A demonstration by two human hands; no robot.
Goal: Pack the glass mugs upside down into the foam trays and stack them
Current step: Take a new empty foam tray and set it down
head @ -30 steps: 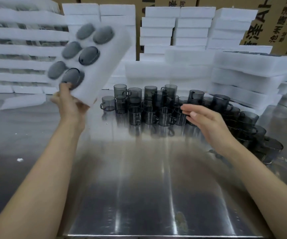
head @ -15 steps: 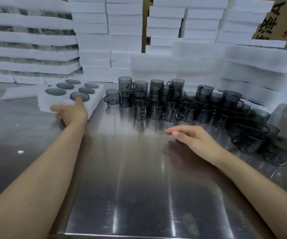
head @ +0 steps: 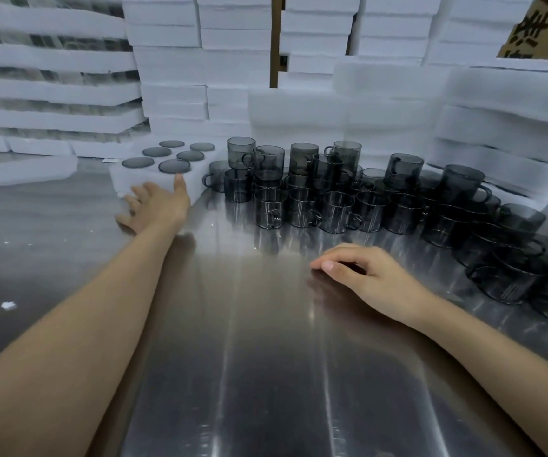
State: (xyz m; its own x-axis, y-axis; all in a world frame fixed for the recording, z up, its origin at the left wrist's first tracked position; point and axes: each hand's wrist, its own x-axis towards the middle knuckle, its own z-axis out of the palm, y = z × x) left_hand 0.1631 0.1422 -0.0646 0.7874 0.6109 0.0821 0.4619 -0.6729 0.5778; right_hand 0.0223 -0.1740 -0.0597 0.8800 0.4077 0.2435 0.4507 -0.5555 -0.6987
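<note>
- The full foam tray [head: 124, 181] lies flat on the counter [head: 266, 357], far out on the left, just beside the loose mugs.
- Six mugs sit in its holes with their bottoms up, so we see only round dark mug bottoms [head: 174, 166]. We think they go in upside down so the flat bottoms make a level top for the next tray.
- Our left hand [head: 154, 206] touches the near side of the tray. The thumb lies on the top edge, next to the nearest mug bottom, and the fingers spread out along the front wall.
- The grip of this hand is wide and does not squeeze. We think it only pushes or steadies the tray, since foam is soft and slides on the shiny counter.
- Our right hand [head: 364, 275] rests on the counter in the middle, well apart from the tray. Its grip is loose, with the fingers a little curled, and it holds nothing. It waits near the mugs, maybe so it can pick one up fast.
- The loose mugs [head: 332, 206] stand open side up in a tight crowd, some on top of others. Glass can chip, so we would take the front ones first.
- Behind them are tall piles of white foam [head: 200, 77]. The piles on the left [head: 51, 94] show dark glass between the layers, so we guess the full tray gets stacked there.
</note>
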